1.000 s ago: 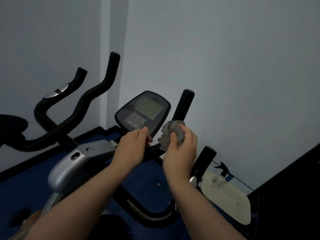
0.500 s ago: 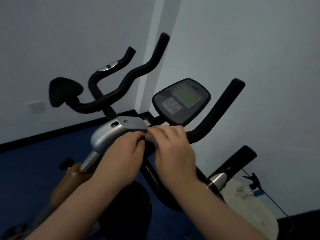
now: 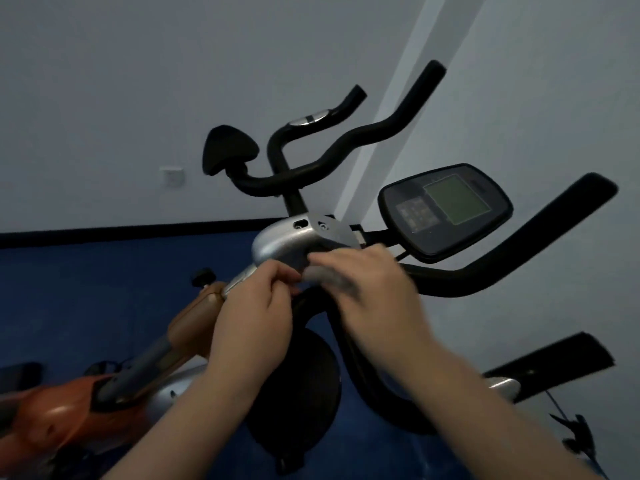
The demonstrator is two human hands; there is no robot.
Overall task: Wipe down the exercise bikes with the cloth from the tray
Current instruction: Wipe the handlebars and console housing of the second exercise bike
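Note:
The near exercise bike has a dark console (image 3: 445, 211) with a green screen and black handlebars (image 3: 512, 265). Below the console sits its silver stem cover (image 3: 280, 242). My right hand (image 3: 370, 289) presses a grey cloth (image 3: 323, 277) against the bar just under that cover; most of the cloth is hidden by my fingers. My left hand (image 3: 254, 313) is closed next to it, its fingertips on the cloth's left edge. A second bike's black handlebars (image 3: 332, 161) and saddle (image 3: 228, 150) stand behind.
An orange and silver bike frame (image 3: 69, 410) runs down to the lower left over blue floor. A black round part (image 3: 294, 386) sits under my hands. A spray bottle's trigger (image 3: 575, 434) shows at the lower right. White walls meet in a corner behind the bikes.
The view has swung left. My hands dropped from the console to the bar under the silver cover, and the cloth went from a visible ball in my right hand to pressed under it.

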